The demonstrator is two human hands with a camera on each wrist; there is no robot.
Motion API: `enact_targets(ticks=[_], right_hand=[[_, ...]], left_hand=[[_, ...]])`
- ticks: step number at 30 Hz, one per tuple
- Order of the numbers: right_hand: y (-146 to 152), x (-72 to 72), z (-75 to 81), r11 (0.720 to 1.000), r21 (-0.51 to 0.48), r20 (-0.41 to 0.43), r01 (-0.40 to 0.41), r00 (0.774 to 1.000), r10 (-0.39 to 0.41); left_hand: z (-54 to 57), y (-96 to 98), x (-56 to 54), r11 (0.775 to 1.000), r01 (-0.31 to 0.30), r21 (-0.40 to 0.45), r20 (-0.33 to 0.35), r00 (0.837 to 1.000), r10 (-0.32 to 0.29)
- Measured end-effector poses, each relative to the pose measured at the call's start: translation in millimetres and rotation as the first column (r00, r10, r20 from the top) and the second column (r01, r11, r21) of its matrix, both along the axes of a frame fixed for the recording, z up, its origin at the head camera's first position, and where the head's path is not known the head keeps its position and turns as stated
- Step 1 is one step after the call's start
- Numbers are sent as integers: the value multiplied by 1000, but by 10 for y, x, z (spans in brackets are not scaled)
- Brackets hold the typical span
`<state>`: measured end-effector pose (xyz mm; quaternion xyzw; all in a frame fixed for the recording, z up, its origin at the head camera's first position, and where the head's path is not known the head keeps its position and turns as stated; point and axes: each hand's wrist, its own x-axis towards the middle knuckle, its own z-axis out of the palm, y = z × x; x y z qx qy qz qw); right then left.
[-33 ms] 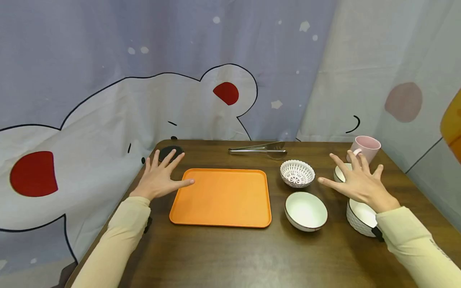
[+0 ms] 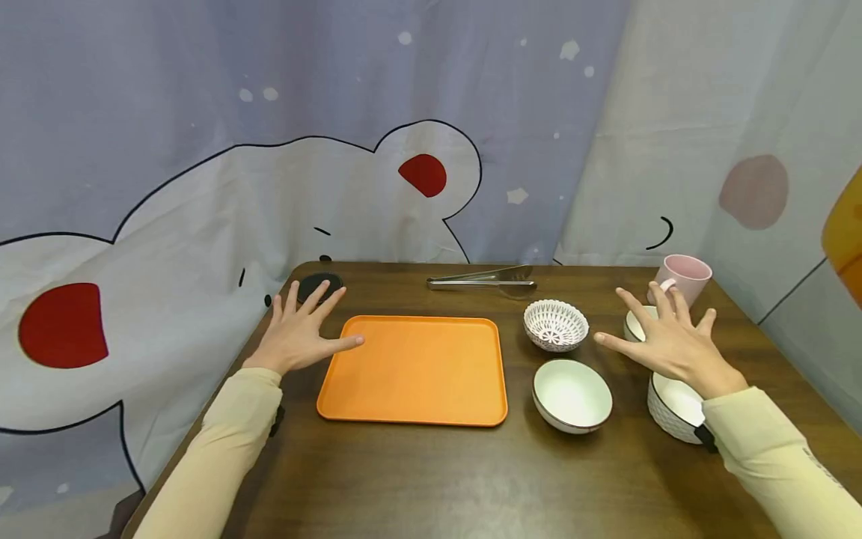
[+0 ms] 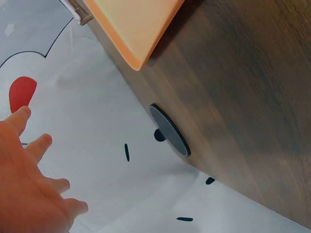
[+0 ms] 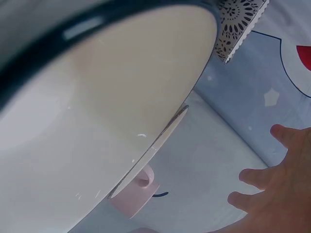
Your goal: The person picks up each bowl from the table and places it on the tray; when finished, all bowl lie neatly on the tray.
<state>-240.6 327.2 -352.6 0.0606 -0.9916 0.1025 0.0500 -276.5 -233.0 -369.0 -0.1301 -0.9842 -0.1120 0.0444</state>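
Note:
With fingers spread, my left hand [image 2: 296,333] hovers over the table's left side and holds nothing. Just beyond its fingertips lies a dark round coaster [image 2: 310,284], also in the left wrist view with a stitched edge [image 3: 169,130]. Right of that hand is an orange tray [image 2: 414,370]. My right hand [image 2: 673,344], fingers spread and holding nothing, is above the right side. It partly hides a white bowl [image 2: 635,325] and a white textured bowl [image 2: 667,419]. A pink mug [image 2: 690,278] stands behind its fingers. In the right wrist view, a large dark-rimmed bowl [image 4: 121,87] fills the left.
Metal tongs [image 2: 481,282] lie near the back edge of the wooden table [image 2: 417,479]. Between tray and right hand stand a small lattice-patterned bowl [image 2: 555,326] and a dark-rimmed white bowl [image 2: 572,395]. A printed curtain [image 2: 323,195] hangs behind the table.

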Motion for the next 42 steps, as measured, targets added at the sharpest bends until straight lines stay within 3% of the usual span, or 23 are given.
enact_targets(ticks=[5, 9, 11, 14, 15, 17, 19, 21, 25, 30, 38, 42], right_hand=[[-16, 40, 25, 1000, -18, 2, 5, 1000, -5], [5, 123, 78, 999, -41, -17, 8, 1000, -9], [35, 178, 88, 999, -51, -36, 8, 999, -10], [104, 269, 78, 998, -57, -63, 11, 998, -15], [133, 299, 67, 998, -56, -67, 15, 998, -19], [197, 360, 39, 998, -60, -65, 24, 998, -28], [266, 418, -1, 998, -60, -57, 32, 998, -36], [335, 472, -50, 998, -59, -43, 37, 998, -40], [439, 561, -169, 998, -50, -44, 42, 998, -44], [508, 630, -307, 995, -87, -71, 48, 996, -54], [613, 687, -430, 987, -132, 13, 91, 996, -90], [683, 722, -530, 987, -143, -1, 73, 997, -74]], left_hand=[[7, -25, 13, 999, -43, 32, 34, 999, 42], [-40, -88, 97, 990, -102, 97, 177, 981, 83], [-106, -117, 151, 980, -130, 150, 305, 949, 79], [-245, -117, 222, 953, -191, 233, 473, 879, 60], [-293, -106, 243, 941, -217, 261, 511, 857, 56], [-377, -77, 278, 912, -257, 319, 549, 835, 43], [-438, -44, 303, 893, -279, 352, 553, 832, 42], [-470, -24, 316, 879, -291, 379, 543, 839, 44], [-476, -26, 330, 861, -315, 399, 532, 844, 63], [-457, -67, 341, 856, -328, 400, 535, 842, 72], [-421, -57, 312, 858, -326, 397, 538, 840, 71], [-430, -26, 293, 858, -332, 391, 544, 836, 75]])
